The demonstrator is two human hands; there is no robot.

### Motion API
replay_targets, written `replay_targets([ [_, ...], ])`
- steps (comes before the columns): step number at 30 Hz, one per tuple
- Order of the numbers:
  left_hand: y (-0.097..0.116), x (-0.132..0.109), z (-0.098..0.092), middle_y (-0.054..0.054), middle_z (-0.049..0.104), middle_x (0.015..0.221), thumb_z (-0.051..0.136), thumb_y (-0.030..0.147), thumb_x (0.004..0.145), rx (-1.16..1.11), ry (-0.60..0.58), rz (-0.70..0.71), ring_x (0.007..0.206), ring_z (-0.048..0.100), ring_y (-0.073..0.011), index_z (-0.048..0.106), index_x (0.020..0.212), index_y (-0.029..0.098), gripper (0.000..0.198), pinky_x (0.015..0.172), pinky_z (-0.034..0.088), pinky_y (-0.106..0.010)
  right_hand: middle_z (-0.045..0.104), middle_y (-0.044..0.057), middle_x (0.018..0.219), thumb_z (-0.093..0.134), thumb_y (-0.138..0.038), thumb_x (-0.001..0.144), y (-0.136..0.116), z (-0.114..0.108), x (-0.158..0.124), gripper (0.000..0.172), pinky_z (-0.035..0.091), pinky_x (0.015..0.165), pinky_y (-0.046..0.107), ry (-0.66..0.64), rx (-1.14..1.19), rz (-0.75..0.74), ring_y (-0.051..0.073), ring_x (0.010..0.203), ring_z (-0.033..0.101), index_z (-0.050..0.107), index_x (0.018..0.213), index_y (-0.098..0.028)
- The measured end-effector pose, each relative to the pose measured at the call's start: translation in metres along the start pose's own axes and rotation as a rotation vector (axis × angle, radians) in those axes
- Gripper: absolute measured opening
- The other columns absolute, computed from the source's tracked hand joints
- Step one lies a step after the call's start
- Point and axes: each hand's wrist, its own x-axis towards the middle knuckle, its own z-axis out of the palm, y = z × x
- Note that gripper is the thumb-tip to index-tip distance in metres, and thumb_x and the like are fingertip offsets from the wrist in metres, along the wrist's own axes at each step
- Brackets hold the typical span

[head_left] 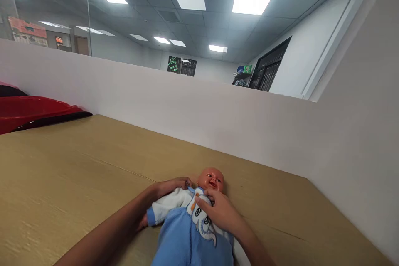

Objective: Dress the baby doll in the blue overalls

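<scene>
A baby doll [211,179] lies on its back on the tan tabletop, head away from me. It wears a blue and white fleece romper [179,232] with a big-eyed cartoon animal on the chest and a seam or fastening down the middle. My left hand [177,184] is at the doll's shoulder on the left, fingers curled in at the collar edge beside the neck. Across the upper chest, my right hand [222,211] has its thumb and fingers bent on the romper's collar just below the chin. The fingertips of both hands are partly hidden.
A tan tabletop [93,166] stretches out around the doll. Behind it and to the right runs a white low wall [193,108] with a glass window above. At the far left sits a red plastic tub [37,108] with a black edge.
</scene>
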Motion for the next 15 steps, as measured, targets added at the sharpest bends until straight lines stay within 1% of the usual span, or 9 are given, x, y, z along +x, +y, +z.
replay_targets([
  [2, 0.006, 0.002, -0.005, -0.001, 0.068, 0.085, 0.071, 0.037, 0.091, 0.103, -0.069, -0.011, 0.076, 0.062, -0.0169, 0.07, 0.089, 0.017, 0.021, 0.073, 0.053, -0.032, 0.076, 0.008, 0.1, 0.058, -0.059, 0.093, 0.006, -0.006, -0.015, 0.041, 0.051, 0.085, 0.039, 0.013, 0.003, -0.023, 0.03, 0.097, 0.067, 0.072, 0.092, -0.021],
  [3, 0.01, 0.002, -0.006, -0.001, 0.066, 0.083, 0.07, 0.035, 0.089, 0.156, -0.066, 0.001, 0.076, 0.059, -0.0174, 0.069, 0.087, 0.018, 0.018, 0.073, 0.05, -0.031, 0.075, 0.008, 0.105, 0.06, -0.058, 0.092, 0.01, -0.01, -0.023, 0.038, 0.05, 0.089, 0.04, 0.032, 0.007, -0.038, 0.031, 0.102, 0.066, 0.072, 0.094, -0.022],
  [5, 0.021, -0.002, -0.001, -0.002, 0.064, 0.086, 0.064, 0.032, 0.087, 0.254, 0.0, 0.055, 0.082, 0.055, -0.02, 0.069, 0.09, 0.019, 0.014, 0.076, 0.046, -0.032, 0.071, 0.008, 0.117, 0.063, -0.053, 0.091, 0.018, -0.018, -0.043, 0.032, 0.05, 0.095, 0.042, 0.087, 0.032, -0.045, 0.031, 0.11, 0.063, 0.071, 0.104, -0.024],
  [7, 0.038, -0.009, 0.012, -0.004, 0.065, 0.097, 0.059, 0.029, 0.089, 0.339, 0.061, 0.13, 0.094, 0.054, -0.0237, 0.069, 0.096, 0.02, 0.014, 0.086, 0.045, -0.034, 0.07, 0.007, 0.125, 0.064, -0.046, 0.092, 0.032, -0.024, -0.065, 0.031, 0.05, 0.101, 0.043, 0.146, 0.048, -0.029, 0.03, 0.115, 0.063, 0.069, 0.117, -0.028],
  [9, 0.059, -0.02, 0.033, -0.006, 0.066, 0.109, 0.059, 0.026, 0.091, 0.438, 0.048, 0.227, 0.109, 0.053, -0.0271, 0.068, 0.102, 0.022, 0.015, 0.099, 0.042, -0.038, 0.07, 0.007, 0.128, 0.068, -0.04, 0.09, 0.053, -0.029, -0.089, 0.032, 0.047, 0.109, 0.046, 0.19, 0.027, -0.032, 0.031, 0.123, 0.061, 0.07, 0.121, -0.031],
  [11, 0.077, -0.029, 0.062, -0.007, 0.068, 0.115, 0.055, 0.022, 0.095, 0.707, -0.067, 0.392, 0.112, 0.055, -0.0282, 0.066, 0.11, 0.024, 0.019, 0.102, 0.043, -0.042, 0.071, 0.009, 0.129, 0.076, -0.036, 0.083, 0.08, -0.033, -0.112, 0.039, 0.047, 0.111, 0.049, 0.212, 0.0, -0.057, 0.034, 0.126, 0.061, 0.073, 0.122, -0.032],
  [12, 0.084, -0.032, 0.077, -0.008, 0.068, 0.118, 0.056, 0.023, 0.096, 0.802, -0.135, 0.435, 0.115, 0.057, -0.0283, 0.066, 0.112, 0.024, 0.019, 0.103, 0.044, -0.042, 0.072, 0.011, 0.13, 0.081, -0.035, 0.077, 0.095, -0.034, -0.122, 0.047, 0.047, 0.111, 0.051, 0.215, 0.002, -0.061, 0.036, 0.126, 0.062, 0.074, 0.124, -0.033],
  [13, 0.087, -0.034, 0.092, -0.009, 0.069, 0.118, 0.061, 0.026, 0.095, 0.899, -0.197, 0.46, 0.116, 0.058, -0.0293, 0.067, 0.113, 0.024, 0.018, 0.103, 0.045, -0.043, 0.073, 0.012, 0.13, 0.085, -0.032, 0.071, 0.108, -0.035, -0.131, 0.055, 0.049, 0.109, 0.051, 0.221, 0.014, -0.054, 0.038, 0.124, 0.065, 0.075, 0.125, -0.033],
  [15, 0.085, -0.033, 0.119, -0.011, 0.07, 0.116, 0.073, 0.033, 0.09, 1.102, -0.224, 0.448, 0.115, 0.06, -0.0329, 0.069, 0.111, 0.022, 0.024, 0.102, 0.047, -0.047, 0.074, 0.014, 0.13, 0.086, -0.023, 0.061, 0.128, -0.036, -0.144, 0.067, 0.051, 0.108, 0.051, 0.233, 0.053, -0.013, 0.039, 0.122, 0.066, 0.075, 0.127, -0.031],
])
